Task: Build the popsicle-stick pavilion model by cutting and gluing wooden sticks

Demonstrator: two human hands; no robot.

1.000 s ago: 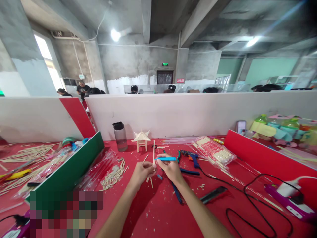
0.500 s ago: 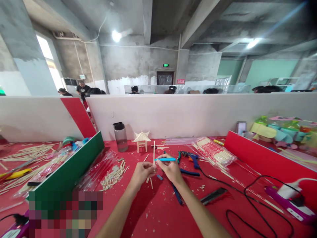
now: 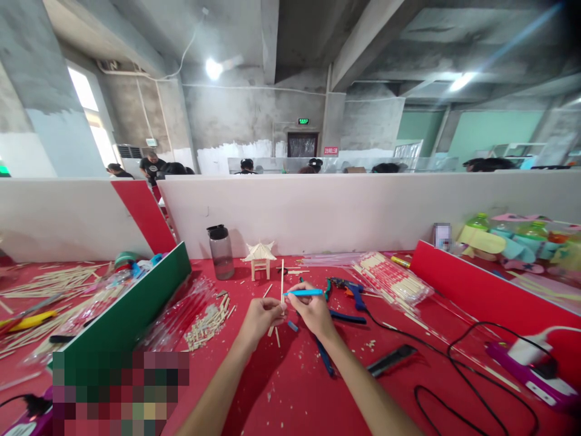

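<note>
My left hand [image 3: 265, 313] pinches a thin wooden stick [image 3: 282, 278] near its lower end and keeps it upright. In my right hand [image 3: 312, 307] is a light blue pen [image 3: 306, 293], its tip against or very close to the stick. A small blue cap-like piece [image 3: 293, 326] lies on the red table just below the hands. Behind them stands a little pavilion [image 3: 260, 260] built of sticks with a pointed roof. Blue-handled pliers [image 3: 325, 354] lie partly hidden under my right hand and forearm.
A water bottle [image 3: 219, 252] stands left of the pavilion. Short stick pieces [image 3: 211, 324] are heaped at left. To the right lie a glue gun [image 3: 351, 289] with a black cord, bagged sticks [image 3: 393, 278] and a black utility knife [image 3: 391, 360]. Green [image 3: 131, 306] and red [image 3: 499, 284] dividers flank the table.
</note>
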